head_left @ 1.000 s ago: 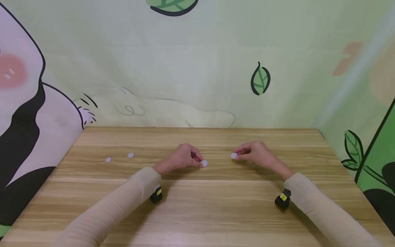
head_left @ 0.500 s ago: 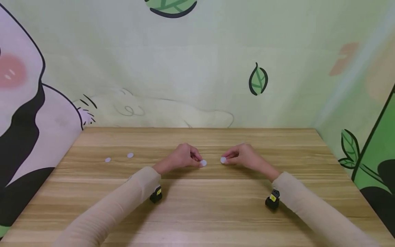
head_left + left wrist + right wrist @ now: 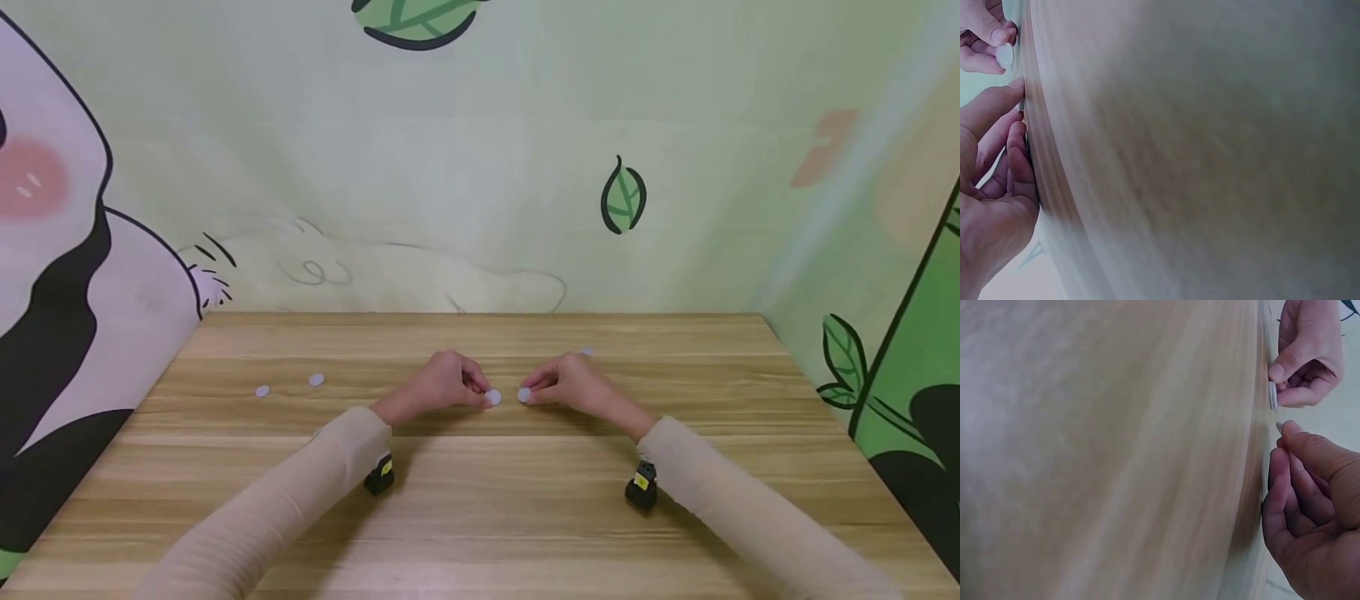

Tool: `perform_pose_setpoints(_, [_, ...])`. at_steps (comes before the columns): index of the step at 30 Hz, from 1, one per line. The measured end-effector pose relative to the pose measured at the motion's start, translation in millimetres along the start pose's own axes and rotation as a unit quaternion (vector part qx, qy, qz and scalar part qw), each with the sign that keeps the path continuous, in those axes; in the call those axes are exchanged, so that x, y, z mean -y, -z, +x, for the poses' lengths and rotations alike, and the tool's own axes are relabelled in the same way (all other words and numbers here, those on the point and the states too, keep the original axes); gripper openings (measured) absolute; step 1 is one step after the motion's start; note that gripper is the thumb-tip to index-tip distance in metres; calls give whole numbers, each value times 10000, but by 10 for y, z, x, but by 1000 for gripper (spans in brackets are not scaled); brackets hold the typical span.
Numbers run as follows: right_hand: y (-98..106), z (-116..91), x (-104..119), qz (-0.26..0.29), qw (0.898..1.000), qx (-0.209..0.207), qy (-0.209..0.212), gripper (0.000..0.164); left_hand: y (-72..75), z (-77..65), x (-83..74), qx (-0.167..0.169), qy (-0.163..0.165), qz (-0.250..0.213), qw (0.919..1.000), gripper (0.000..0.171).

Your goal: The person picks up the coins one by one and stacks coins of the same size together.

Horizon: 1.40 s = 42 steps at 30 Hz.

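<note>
Near the middle of the wooden table (image 3: 480, 500), my left hand (image 3: 448, 381) pinches small white discs (image 3: 492, 397) between thumb and finger. Seen edge-on in the right wrist view, they form a thin layered stack (image 3: 1273, 395) close over the tabletop. Facing it, my right hand (image 3: 576, 383) pinches another white disc (image 3: 524, 395) by its edge, held tilted up, as the left wrist view shows its round face (image 3: 1004, 56). A narrow gap separates this disc from the stack. My left fingers mostly cover the stack in the left wrist view.
Two loose white discs lie on the left side of the table, one farther out (image 3: 262, 391) and one nearer (image 3: 317, 380). Behind my right hand, another white disc (image 3: 587, 351) is partly hidden. A printed cloth wall (image 3: 480, 167) rises along the table's back edge.
My right hand has moved left with its disc, closing most of the distance to my left hand. The disc behind it has come into view. My left hand stays almost still.
</note>
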State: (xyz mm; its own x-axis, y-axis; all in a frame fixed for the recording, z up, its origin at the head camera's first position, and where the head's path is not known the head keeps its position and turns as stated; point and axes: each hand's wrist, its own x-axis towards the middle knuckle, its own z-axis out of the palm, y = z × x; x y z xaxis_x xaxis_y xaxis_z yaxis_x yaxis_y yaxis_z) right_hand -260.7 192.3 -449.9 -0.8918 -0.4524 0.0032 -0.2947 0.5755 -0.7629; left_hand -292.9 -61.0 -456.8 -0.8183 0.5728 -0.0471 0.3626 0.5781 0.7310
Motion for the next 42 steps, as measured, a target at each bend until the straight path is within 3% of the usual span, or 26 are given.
perform_pose_setpoints(12, [-42, 51, 48, -454, 9987, -212, -9, 17, 16, -2, -36, 59, 47, -10, 10000, 15])
perform_pose_setpoints(20, [-46, 47, 68, -462, 9986, -226, -113, 16, 12, -15, -30, 63, 30, -68, 10000, 15])
perform_pose_setpoints(42, [-14, 42, 94, -665, 9976, -19, -165, 12, 2, -14, -43, 85, 114, -66, 9999, 16])
